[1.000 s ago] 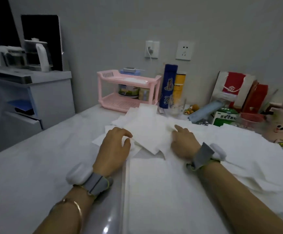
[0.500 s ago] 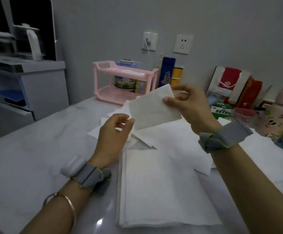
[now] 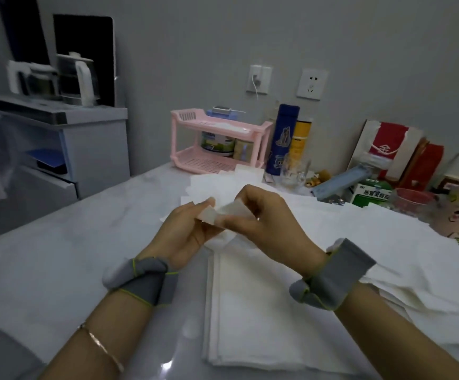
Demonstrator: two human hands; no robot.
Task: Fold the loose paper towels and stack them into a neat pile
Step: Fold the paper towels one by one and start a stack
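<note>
Raised towel now doubled between both hands, left hand and right hand pinching its edges; folded pile sits below the fingers, loose sheets remain beyond them.

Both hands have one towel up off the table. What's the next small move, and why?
Probably bring its edges together to finish the fold: the left hand and right hand both pinch the paper towel, bunched, in the air above the folded pile. It likely isn't flat enough to stack.

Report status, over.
Left hand and right hand pinch one paper towel, held up. Folded pile beneath them. Loose towels beyond and right. Nothing blocking.
</note>
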